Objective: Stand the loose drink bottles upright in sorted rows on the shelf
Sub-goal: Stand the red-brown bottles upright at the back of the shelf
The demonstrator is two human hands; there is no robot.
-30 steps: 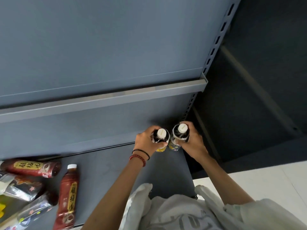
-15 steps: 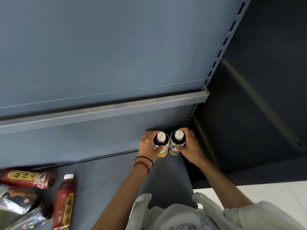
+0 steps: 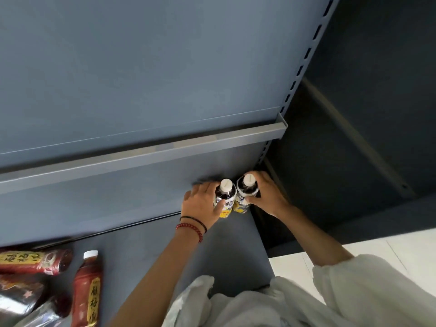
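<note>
Head view: left grip (image 3: 200, 205) curls round the left bottle (image 3: 224, 197), right grip (image 3: 266, 197) round the right bottle (image 3: 243, 199); both stand upright, touching, in the shelf's (image 3: 165, 251) back right corner, probably to start a sorted row from the end. Count: two standing, two red bottles (image 3: 87, 286) loose at left, more cut off

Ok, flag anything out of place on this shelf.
On the shelf, left side, one red bottle lies sideways along the back and a second red bottle lies cap rearward, by a heap of others. Only the dark bottle in the left hand and its twin in the right hand stand upright.
</note>
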